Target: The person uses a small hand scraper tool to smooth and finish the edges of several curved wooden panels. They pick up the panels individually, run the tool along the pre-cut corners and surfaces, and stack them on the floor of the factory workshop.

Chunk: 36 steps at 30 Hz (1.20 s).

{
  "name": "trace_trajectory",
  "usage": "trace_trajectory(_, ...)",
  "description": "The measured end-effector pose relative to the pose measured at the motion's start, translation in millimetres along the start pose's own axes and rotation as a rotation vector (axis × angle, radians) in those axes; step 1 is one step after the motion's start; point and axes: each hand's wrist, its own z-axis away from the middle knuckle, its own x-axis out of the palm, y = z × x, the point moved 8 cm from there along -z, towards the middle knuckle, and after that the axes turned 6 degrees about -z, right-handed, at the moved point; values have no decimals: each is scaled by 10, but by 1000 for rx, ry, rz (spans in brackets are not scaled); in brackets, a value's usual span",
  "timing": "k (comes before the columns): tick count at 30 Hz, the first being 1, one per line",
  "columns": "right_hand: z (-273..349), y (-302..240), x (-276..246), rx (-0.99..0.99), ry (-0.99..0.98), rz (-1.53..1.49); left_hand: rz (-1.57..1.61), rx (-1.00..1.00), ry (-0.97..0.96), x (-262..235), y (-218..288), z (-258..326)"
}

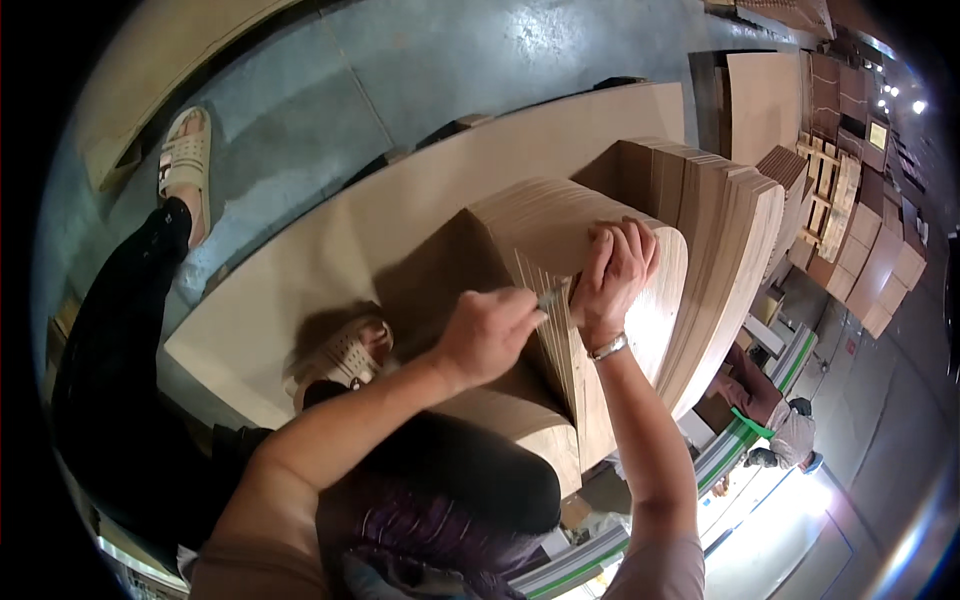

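Observation:
My left hand (490, 335) is closed around a short, slim tool whose greyish tip (548, 298) points at the edges of a stack of thin curved wooden sheets (530, 225). Most of the tool is hidden by the fingers, so its kind cannot be told. With fingers bent over the rounded face of the same stack, my right hand (618, 268) grips it close to the tool tip. A metal band (608, 347) circles the right wrist. Narrow gaps show between several sheets below the tip.
Another stack of curved sheets (720, 230) stands just right. Beneath lies a large flat board (270, 310), with my sandalled foot (345, 355) on it; my other foot (186, 165) is on the grey floor. Farther right are a person (790, 435), a green-edged conveyor (735, 445) and a wooden pallet (828, 195).

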Motion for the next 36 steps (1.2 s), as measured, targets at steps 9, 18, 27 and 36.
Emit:
trace_trajectory(9, -660, 1009, -356, 267, 10, -233, -238, -264, 66, -213, -932, -85)
trace_trajectory(18, -782, 1307, 642, 656, -1178, 151, -62, -273, 25, 69, -906, -9)
trace_trajectory(27, -705, 1329, 728, 751, -1210, 109, 357, -286, -38, 322, -1223, -37)
trace_trajectory(36, -697, 1338, 736, 750, -1229, 117, 534, -316, -6, 395, -1272, -34)
